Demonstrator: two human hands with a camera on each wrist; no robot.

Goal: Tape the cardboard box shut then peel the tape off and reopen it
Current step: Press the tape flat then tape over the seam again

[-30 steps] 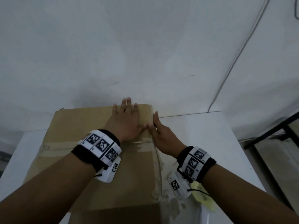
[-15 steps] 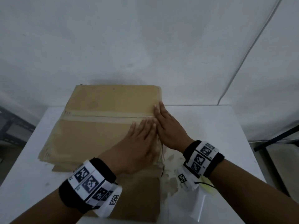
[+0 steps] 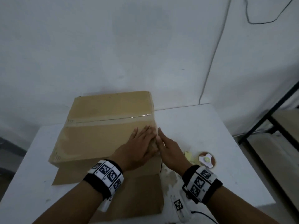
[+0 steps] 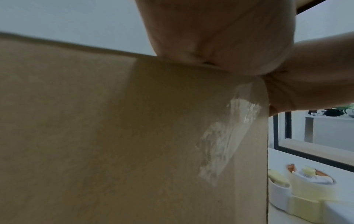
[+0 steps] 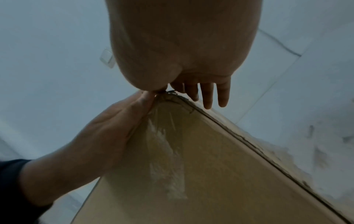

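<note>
Cardboard box [image 3: 103, 126] | both flat hands at right edge | tape dispenser [image 3: 206, 160] near

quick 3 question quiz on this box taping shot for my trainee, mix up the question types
1. True or false: tape lies across the cardboard box top.
2. Where does the left hand rest? A) flat on the box top, near its right edge B) on the table C) on the tape dispenser
3. Fill in: the right hand lies against the box's ____ side.

Key: 1 true; 2 A; 3 right
</note>
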